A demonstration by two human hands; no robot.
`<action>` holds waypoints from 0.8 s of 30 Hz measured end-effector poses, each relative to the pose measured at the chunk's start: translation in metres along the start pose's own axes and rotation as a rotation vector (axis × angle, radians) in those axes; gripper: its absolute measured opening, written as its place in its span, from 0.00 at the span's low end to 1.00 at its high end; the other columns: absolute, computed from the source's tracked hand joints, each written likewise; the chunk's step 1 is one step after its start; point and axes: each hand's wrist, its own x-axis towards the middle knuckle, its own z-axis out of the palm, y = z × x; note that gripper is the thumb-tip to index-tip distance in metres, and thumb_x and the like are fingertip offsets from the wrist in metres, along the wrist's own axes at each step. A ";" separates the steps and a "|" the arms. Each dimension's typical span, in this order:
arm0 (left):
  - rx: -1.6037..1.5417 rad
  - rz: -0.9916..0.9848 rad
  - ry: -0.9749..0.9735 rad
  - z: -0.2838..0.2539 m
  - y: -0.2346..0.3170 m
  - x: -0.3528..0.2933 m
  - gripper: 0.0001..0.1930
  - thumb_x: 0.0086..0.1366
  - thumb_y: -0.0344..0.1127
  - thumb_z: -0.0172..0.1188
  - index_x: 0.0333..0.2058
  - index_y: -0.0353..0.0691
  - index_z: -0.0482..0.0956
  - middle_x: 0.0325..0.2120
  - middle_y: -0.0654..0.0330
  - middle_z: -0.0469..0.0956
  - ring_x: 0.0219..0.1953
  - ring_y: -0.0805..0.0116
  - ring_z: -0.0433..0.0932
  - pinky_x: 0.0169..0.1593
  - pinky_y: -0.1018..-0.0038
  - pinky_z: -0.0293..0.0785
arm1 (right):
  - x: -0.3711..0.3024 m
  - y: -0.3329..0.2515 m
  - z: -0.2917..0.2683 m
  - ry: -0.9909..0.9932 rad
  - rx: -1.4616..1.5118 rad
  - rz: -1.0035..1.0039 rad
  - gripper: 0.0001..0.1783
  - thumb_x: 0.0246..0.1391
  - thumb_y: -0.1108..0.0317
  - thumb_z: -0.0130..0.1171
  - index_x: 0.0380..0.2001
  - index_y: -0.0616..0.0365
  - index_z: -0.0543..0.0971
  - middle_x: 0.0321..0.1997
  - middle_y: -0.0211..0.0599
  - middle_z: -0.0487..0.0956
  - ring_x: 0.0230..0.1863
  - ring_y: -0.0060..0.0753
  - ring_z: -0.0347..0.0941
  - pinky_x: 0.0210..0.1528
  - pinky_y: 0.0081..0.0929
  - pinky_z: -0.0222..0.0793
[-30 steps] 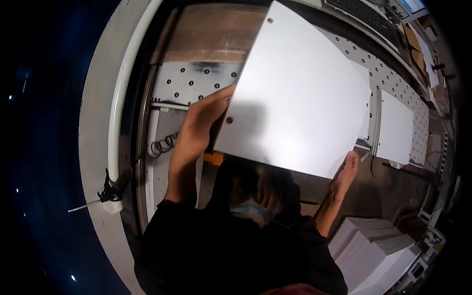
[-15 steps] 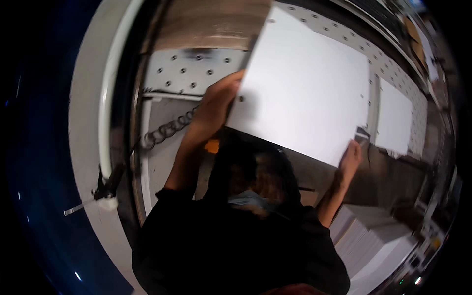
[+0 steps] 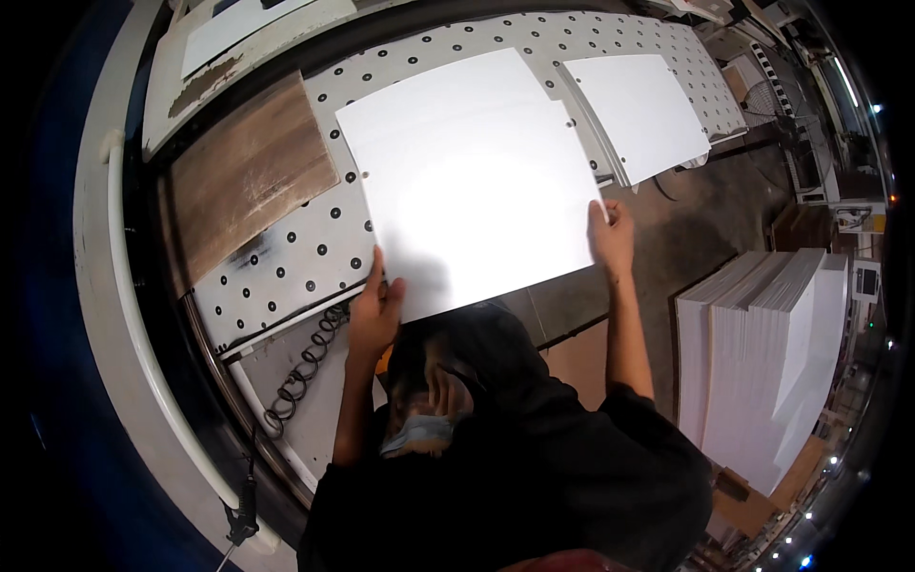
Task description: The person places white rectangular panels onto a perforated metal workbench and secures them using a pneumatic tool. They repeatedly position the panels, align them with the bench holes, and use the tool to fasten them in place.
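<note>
A large white sheet of paper is spread between my two hands, over the near edge of a pale table dotted with round black-ringed holes. I cannot tell whether it is a single sheet or several together. At its near left edge, my left hand grips it, with the thumb raised by the edge and the other fingers partly hidden. My right hand is closed on the right edge near the corner. To the right, a smaller pile of white sheets lies on the dotted table.
A worn brown board covers the table's left part. Below it hangs a black coiled hose. A white rail curves along the left. At the right stands a tall stack of white sheets. A fan is farther back.
The view has turned, bringing more of the table and the tall stack into sight. Both hands keep their hold on the white sheet, which now appears farther left and tilted the other way.
</note>
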 end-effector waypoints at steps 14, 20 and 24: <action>0.241 0.159 -0.120 0.033 0.040 0.032 0.31 0.72 0.49 0.58 0.69 0.45 0.66 0.14 0.58 0.73 0.19 0.59 0.76 0.29 0.67 0.71 | 0.042 -0.043 0.012 -0.181 -0.533 -0.669 0.34 0.58 0.47 0.63 0.60 0.58 0.74 0.64 0.60 0.71 0.68 0.64 0.63 0.68 0.57 0.59; 0.069 0.063 0.017 0.017 0.035 0.010 0.25 0.73 0.41 0.58 0.65 0.40 0.72 0.15 0.63 0.71 0.19 0.74 0.72 0.29 0.74 0.70 | 0.042 -0.008 0.038 -0.019 -0.788 -0.573 0.37 0.67 0.47 0.52 0.75 0.46 0.60 0.78 0.58 0.55 0.77 0.68 0.48 0.74 0.69 0.41; 0.128 0.075 0.088 0.008 0.032 0.016 0.25 0.73 0.40 0.59 0.65 0.39 0.72 0.14 0.66 0.66 0.19 0.78 0.69 0.29 0.77 0.68 | 0.085 -0.010 0.044 0.047 -0.789 -0.533 0.35 0.68 0.45 0.48 0.74 0.42 0.62 0.77 0.57 0.56 0.77 0.68 0.48 0.74 0.68 0.41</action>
